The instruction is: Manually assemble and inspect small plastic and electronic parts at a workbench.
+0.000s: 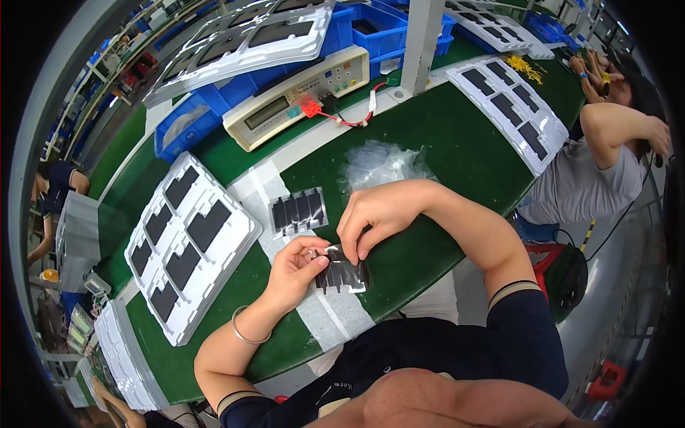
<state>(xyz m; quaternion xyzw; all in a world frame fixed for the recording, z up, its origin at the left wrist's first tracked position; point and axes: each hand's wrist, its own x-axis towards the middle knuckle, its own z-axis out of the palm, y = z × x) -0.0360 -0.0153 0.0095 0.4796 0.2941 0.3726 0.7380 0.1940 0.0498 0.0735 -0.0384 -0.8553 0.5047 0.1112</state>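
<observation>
A clear plastic bag with flat black pieces in it (342,277) is held over the near edge of the green bench. My left hand (292,272) grips its left side between thumb and fingers. At the bag's upper right edge, my right hand (374,220) is closed in a pinch, its fingertips against the plastic. Just beyond my hands lies a second clear bag of black pieces (298,212), flat on a whitish strip. Farther off, to its right, sits a loose pile of clear plastic bags (385,165).
White trays of black flat parts stand stacked at left (239,235); another tray (492,78) lies at right. A bench meter (296,93) with a red-and-black lead (349,121), blue bins (374,32) and a metal post (423,50) line the far side. A co-worker (592,171) sits at right.
</observation>
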